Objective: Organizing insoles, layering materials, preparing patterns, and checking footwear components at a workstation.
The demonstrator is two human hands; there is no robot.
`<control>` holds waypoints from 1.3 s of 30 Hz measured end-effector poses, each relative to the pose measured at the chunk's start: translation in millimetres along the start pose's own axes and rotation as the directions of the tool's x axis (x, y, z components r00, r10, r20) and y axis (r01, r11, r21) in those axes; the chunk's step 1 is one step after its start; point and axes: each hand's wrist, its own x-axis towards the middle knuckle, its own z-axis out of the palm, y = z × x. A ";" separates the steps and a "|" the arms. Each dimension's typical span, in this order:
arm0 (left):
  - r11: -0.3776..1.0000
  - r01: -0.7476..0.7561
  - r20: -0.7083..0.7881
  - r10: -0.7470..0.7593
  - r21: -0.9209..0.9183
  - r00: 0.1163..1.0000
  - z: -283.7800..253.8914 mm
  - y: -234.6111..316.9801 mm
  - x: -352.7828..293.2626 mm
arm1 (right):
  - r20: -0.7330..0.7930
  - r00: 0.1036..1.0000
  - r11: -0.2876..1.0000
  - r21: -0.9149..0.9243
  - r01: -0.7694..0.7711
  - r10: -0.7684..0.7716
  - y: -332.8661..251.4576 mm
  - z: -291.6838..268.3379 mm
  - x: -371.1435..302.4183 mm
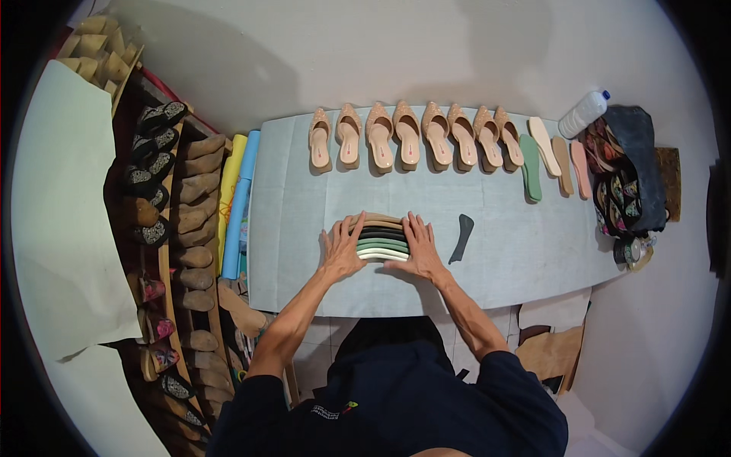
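Note:
Between my two hands, near the front of the table, is a stack of shoe insoles point(382, 239) in tan, black, green and white, standing on edge and bowed upward in the middle. My left hand point(344, 245) presses on its left end with the fingers curved over the far side. On the other end, my right hand point(418, 245) grips with the thumb on the near side. To the right of that hand a single dark grey insole point(461, 238) lies on the table, untouched.
A row of beige pointed mules point(408, 141) stands along the table's point(289, 213) far edge. Right of them lie green point(529, 169), cream, tan and pink insoles. A water bottle point(584, 113) and a bag of patterned shoes point(636, 171) sit far right. Shelves of shoe lasts point(199, 221) line the left.

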 end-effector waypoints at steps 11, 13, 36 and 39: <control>0.973 -0.003 0.080 -0.016 0.232 0.997 -5.0 14.0 29.2 | 0.247 0.951 0.980 -0.027 0.197 -0.185 0.7 -39.5 37.1; 0.977 -0.053 0.064 0.040 0.208 0.997 3.5 8.3 28.5 | 0.315 0.937 0.987 -0.004 0.163 -0.154 6.0 -35.0 35.0; 0.984 0.080 -0.056 -0.091 -0.161 0.994 13.2 -9.1 7.6 | 0.288 0.900 0.937 0.220 0.271 -0.328 36.7 -40.6 35.1; 0.987 0.062 -0.073 -0.074 -0.148 0.995 7.1 1.7 5.4 | 0.331 0.880 0.937 0.198 0.289 -0.342 41.3 -60.1 43.0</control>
